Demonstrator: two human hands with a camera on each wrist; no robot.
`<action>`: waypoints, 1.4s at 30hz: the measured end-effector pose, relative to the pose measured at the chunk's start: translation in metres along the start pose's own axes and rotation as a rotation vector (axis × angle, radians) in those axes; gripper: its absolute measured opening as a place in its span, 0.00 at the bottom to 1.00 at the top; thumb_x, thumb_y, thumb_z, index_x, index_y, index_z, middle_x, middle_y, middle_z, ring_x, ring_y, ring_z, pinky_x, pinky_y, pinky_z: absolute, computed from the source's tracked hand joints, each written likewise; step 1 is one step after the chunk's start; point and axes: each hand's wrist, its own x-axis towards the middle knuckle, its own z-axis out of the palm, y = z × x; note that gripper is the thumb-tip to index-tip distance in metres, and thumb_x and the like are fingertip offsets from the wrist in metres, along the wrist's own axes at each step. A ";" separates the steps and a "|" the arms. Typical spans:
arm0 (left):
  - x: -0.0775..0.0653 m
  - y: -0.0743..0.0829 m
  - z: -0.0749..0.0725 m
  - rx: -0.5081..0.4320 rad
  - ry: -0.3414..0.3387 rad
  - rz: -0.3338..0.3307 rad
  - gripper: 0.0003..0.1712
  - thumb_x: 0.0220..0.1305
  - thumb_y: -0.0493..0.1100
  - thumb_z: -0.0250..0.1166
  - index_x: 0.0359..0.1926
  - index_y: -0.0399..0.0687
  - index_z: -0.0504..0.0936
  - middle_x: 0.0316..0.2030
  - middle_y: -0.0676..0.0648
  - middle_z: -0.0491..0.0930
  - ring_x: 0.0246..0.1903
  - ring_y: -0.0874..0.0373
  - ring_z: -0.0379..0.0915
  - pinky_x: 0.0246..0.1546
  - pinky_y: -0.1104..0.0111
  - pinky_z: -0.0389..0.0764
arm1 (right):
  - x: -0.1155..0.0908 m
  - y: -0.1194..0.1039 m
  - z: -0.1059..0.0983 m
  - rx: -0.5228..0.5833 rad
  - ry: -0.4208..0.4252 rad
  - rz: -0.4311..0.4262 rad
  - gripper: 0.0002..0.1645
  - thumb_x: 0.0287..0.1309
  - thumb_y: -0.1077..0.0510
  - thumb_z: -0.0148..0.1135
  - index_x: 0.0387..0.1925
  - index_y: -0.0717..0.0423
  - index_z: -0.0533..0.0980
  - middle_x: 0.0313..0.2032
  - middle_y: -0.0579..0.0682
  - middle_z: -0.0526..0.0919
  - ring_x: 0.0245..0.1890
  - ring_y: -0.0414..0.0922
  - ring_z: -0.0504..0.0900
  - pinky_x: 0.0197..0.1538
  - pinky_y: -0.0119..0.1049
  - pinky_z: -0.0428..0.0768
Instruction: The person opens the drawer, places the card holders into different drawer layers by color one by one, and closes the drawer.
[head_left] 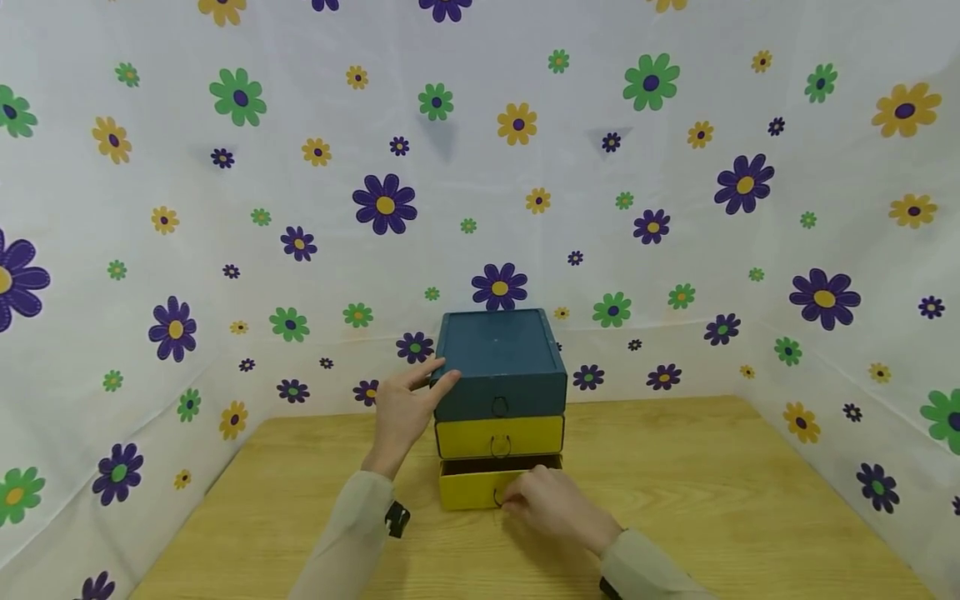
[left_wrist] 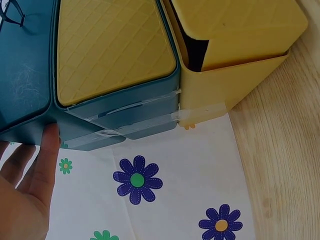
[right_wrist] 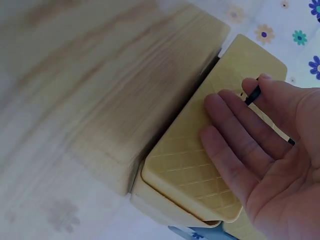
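Observation:
A small stacked drawer unit (head_left: pixel 495 346) stands on the wooden table, with a blue top drawer and two yellow drawers under it. The bottom yellow drawer (head_left: pixel 467 493) is pulled partly out, its dark inside showing as a strip along the top. At its front, my right hand (head_left: pixel 557 505) pinches the dark loop handle (right_wrist: pixel 253 95) between thumb and fingers. My left hand (head_left: pixel 403 408) rests its fingers against the unit's upper left side, also seen on the blue side wall (left_wrist: pixel 75 131) in the left wrist view.
Under the blue drawer, the middle yellow drawer (head_left: pixel 472 438) is closed, with its own loop handle (head_left: pixel 500 447) hanging in front. Clear tape (left_wrist: pixel 107 132) runs along the unit's side. A white flower-patterned sheet (head_left: pixel 480 167) surrounds the wooden table (head_left: pixel 675 475) at the back and sides.

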 end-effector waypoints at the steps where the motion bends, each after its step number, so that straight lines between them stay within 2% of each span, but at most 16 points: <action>1: 0.000 0.000 0.000 0.002 0.002 0.000 0.29 0.56 0.65 0.69 0.54 0.57 0.85 0.57 0.49 0.81 0.51 0.49 0.82 0.49 0.56 0.84 | 0.001 0.001 -0.001 0.003 -0.002 0.002 0.07 0.62 0.58 0.65 0.37 0.50 0.87 0.32 0.38 0.87 0.23 0.27 0.73 0.29 0.21 0.75; 7: 0.000 0.002 -0.001 0.004 -0.005 -0.017 0.29 0.56 0.64 0.69 0.54 0.57 0.85 0.57 0.49 0.81 0.51 0.49 0.82 0.50 0.56 0.84 | 0.009 0.005 -0.002 0.019 -0.010 0.024 0.07 0.63 0.59 0.63 0.38 0.52 0.87 0.33 0.40 0.88 0.22 0.29 0.69 0.26 0.23 0.70; 13: 0.001 0.003 -0.002 0.006 0.001 -0.011 0.29 0.56 0.64 0.69 0.54 0.55 0.85 0.57 0.48 0.81 0.51 0.48 0.82 0.49 0.56 0.84 | 0.014 0.009 -0.002 0.034 -0.024 0.044 0.09 0.63 0.58 0.63 0.42 0.52 0.86 0.38 0.41 0.88 0.30 0.29 0.77 0.37 0.26 0.80; 22: 0.000 0.004 0.000 -0.001 0.007 -0.001 0.28 0.57 0.62 0.69 0.54 0.54 0.85 0.57 0.47 0.81 0.52 0.48 0.82 0.50 0.55 0.83 | 0.018 0.014 -0.003 0.102 -0.044 0.089 0.11 0.64 0.55 0.63 0.44 0.52 0.85 0.41 0.41 0.88 0.37 0.30 0.81 0.44 0.30 0.83; 30: -0.001 0.002 0.001 -0.021 0.015 0.007 0.27 0.56 0.62 0.70 0.53 0.55 0.85 0.57 0.46 0.81 0.52 0.48 0.82 0.50 0.54 0.83 | 0.020 0.015 -0.003 0.161 -0.040 0.123 0.12 0.64 0.53 0.63 0.46 0.53 0.84 0.39 0.43 0.87 0.34 0.31 0.81 0.39 0.27 0.81; 42: 0.002 0.000 0.000 -0.003 0.009 -0.005 0.27 0.56 0.64 0.69 0.52 0.57 0.86 0.57 0.48 0.81 0.51 0.49 0.82 0.50 0.56 0.84 | 0.021 0.014 -0.003 0.149 -0.027 0.128 0.14 0.64 0.53 0.63 0.48 0.52 0.83 0.39 0.44 0.87 0.32 0.30 0.80 0.35 0.26 0.79</action>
